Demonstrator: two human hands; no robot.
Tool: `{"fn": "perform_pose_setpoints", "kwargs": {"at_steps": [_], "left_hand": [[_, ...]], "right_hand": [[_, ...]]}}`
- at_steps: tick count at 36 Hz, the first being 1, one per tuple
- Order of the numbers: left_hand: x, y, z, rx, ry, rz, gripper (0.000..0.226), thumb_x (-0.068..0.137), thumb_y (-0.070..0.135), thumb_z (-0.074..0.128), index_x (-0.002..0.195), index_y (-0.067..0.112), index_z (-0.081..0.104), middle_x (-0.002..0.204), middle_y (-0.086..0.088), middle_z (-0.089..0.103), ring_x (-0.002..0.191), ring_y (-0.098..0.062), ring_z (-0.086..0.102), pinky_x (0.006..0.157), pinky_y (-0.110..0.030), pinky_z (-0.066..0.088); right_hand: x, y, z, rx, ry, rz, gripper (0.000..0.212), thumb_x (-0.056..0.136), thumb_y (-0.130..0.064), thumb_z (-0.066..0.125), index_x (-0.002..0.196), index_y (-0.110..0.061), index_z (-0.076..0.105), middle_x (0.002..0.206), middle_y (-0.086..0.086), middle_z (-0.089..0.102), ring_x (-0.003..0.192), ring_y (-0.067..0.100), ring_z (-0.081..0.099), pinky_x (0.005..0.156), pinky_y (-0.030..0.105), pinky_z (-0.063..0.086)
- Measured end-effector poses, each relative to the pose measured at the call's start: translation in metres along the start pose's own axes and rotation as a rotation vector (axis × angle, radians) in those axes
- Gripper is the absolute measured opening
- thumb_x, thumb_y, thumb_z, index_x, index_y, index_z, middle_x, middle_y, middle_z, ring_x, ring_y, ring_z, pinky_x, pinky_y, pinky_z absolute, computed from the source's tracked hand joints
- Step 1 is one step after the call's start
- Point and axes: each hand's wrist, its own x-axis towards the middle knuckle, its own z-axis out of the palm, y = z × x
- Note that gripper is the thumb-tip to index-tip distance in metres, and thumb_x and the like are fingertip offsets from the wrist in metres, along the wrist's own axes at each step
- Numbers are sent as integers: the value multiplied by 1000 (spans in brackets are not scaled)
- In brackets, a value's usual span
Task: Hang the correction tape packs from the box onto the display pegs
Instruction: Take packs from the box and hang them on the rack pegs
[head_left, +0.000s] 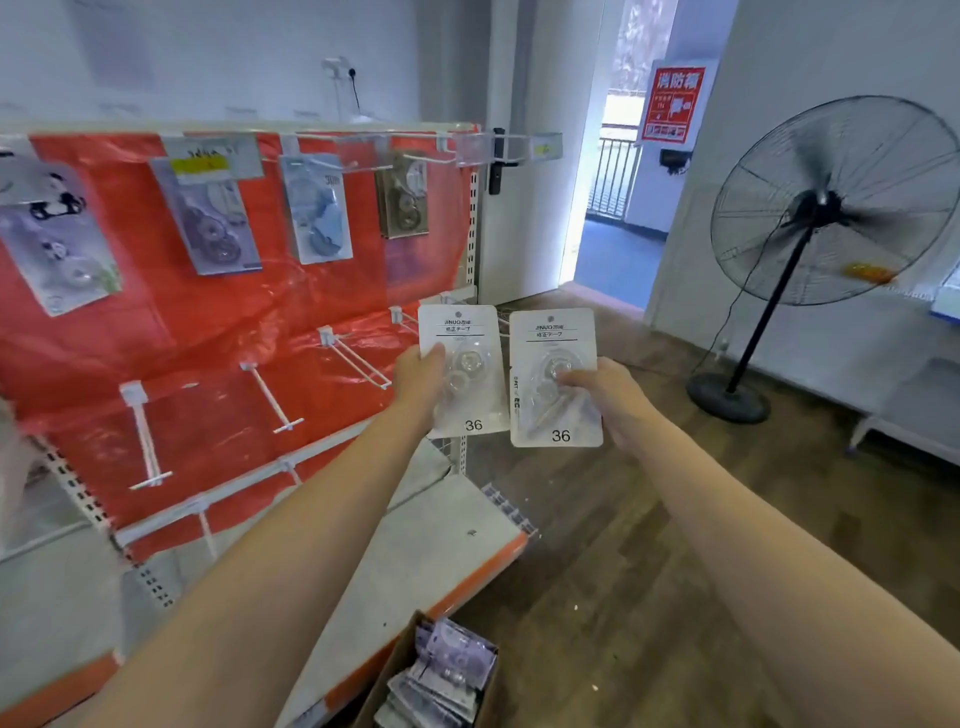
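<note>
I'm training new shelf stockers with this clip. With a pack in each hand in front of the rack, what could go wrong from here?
Both hands are full: the left hand and right hand each grip a white pack, so neither is free to steady an empty peg while threading the small hang hole. A pack could slip and fall. The box sits on the floor at the shelf edge, likely easy to kick.
</note>
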Motion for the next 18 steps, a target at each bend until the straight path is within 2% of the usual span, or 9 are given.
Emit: {"fn": "perform_pose_setpoints", "kwargs": {"at_steps": [3,6,7,9,10,12,14,16,18], "left_hand": [[28,0,26,2,-38,12,19,95,5,45,103,9,61,91,-1,61,87,-19,53,58,-21,38],[55,2,49,21,-66,14,22,91,2,44,79,13,58,78,3,58,77,-18,52,61,-25,39],[65,4,57,34,-80,13,24,91,3,44,75,16,56,78,3,58,76,-18,52,63,-26,39],[81,10,69,49,-100,13,24,91,4,43,72,16,52,76,2,55,72,-15,48,61,-26,37],[89,12,75,47,-106,17,23,92,3,43,73,14,52,76,2,55,70,-14,46,59,-25,35],[103,19,83,5,-124,15,18,92,0,43,85,9,58,80,1,59,70,-11,50,57,-23,37],[115,23,88,-61,-136,12,22,91,-3,46,102,5,63,89,-3,63,75,-15,57,61,-22,45],[128,28,93,-87,-141,7,23,93,-1,49,111,2,63,98,-7,64,83,-20,60,70,-26,50],[140,31,96,-110,-133,-18,21,95,4,51,113,2,63,104,-8,65,93,-24,62,85,-35,51]], "right_hand": [[27,-13,-6,15,-26,-10,38,81,-8,66,118,-1,60,110,18,68,98,34,67,92,49,53],[59,-26,-9,1,-48,-25,61,63,-21,70,120,-3,58,111,16,68,99,33,67,92,51,52],[71,-31,-11,-4,-51,-26,61,63,-20,70,120,-3,57,111,15,68,99,33,67,92,50,53],[94,-36,-13,-23,-48,-41,45,73,-15,70,115,-6,59,108,14,69,96,31,67,90,46,54],[106,-39,-13,-30,-43,-50,43,73,-16,70,114,-7,59,107,13,69,94,30,68,88,46,55],[128,-41,-13,-51,-33,-39,61,65,-25,70,121,-7,56,108,14,68,94,30,69,87,48,55],[147,-43,-11,-47,-61,-46,55,70,-23,69,121,-4,58,108,15,69,94,31,69,86,47,56],[160,-46,-7,-28,-81,-52,41,82,-15,66,120,-1,58,108,16,69,93,31,69,76,40,58],[174,-47,-5,-3,-89,-55,43,86,-15,66,124,1,53,114,17,66,92,29,68,59,29,55]]}}
